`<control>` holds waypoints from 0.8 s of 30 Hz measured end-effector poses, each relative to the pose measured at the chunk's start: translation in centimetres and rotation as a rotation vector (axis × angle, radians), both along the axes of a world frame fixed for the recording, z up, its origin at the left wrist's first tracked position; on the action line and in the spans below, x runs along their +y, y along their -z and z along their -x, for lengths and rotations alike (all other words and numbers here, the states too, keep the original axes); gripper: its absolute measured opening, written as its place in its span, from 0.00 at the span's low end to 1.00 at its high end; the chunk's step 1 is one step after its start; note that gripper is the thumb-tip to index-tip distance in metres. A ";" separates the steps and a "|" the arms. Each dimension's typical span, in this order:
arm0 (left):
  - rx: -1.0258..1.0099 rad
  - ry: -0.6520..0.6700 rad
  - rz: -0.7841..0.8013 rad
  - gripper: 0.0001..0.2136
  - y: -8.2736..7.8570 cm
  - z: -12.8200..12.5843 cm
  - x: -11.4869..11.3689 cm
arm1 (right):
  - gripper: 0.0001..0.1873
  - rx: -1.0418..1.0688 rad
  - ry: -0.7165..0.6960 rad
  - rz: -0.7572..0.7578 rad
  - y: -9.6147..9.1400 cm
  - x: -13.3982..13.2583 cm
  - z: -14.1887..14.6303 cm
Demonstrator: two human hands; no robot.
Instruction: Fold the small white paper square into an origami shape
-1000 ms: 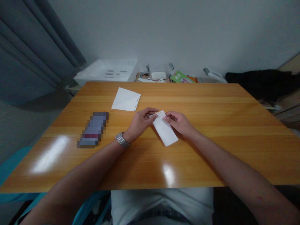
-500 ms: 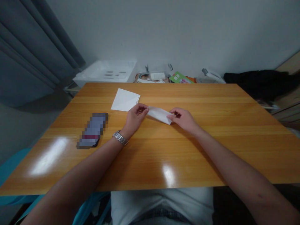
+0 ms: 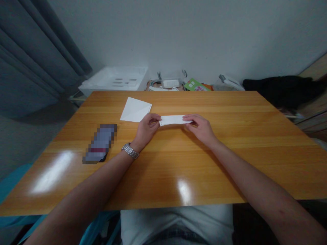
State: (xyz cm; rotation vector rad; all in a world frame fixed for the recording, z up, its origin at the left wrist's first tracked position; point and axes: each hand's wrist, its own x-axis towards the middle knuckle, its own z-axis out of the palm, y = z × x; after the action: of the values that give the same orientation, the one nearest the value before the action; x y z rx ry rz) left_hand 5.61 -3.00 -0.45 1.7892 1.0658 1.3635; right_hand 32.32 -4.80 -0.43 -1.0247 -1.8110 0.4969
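Left hand (image 3: 147, 127), right hand (image 3: 201, 128) pinched closed on paper (image 3: 172, 119), opposite ends. I'd worry uneven tug could rip it.

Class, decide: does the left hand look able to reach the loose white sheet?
Probably yes: the loose white sheet lies just beyond the left hand, with nothing visible between them. However, that hand grips one end of the paper strip, so it would likely need to let go first.
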 end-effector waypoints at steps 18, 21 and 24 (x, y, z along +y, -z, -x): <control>-0.047 0.289 0.416 0.20 -1.8 -0.9 -2.1 | 0.11 -0.009 -0.291 -0.017 -1.7 -1.3 0.7; -0.024 0.472 0.529 0.26 -1.8 -1.2 -2.7 | 0.10 -0.019 -0.314 0.022 -2.0 -1.7 1.1; -0.044 0.432 0.538 0.24 -1.6 -1.3 -2.7 | 0.12 0.047 -0.269 0.087 -1.7 -1.8 1.6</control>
State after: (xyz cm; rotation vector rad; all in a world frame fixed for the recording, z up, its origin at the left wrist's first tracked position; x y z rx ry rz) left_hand 6.93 -5.67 1.19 1.4629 0.8517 0.7603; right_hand 30.74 -6.64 1.23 -0.8230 -1.9088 0.7624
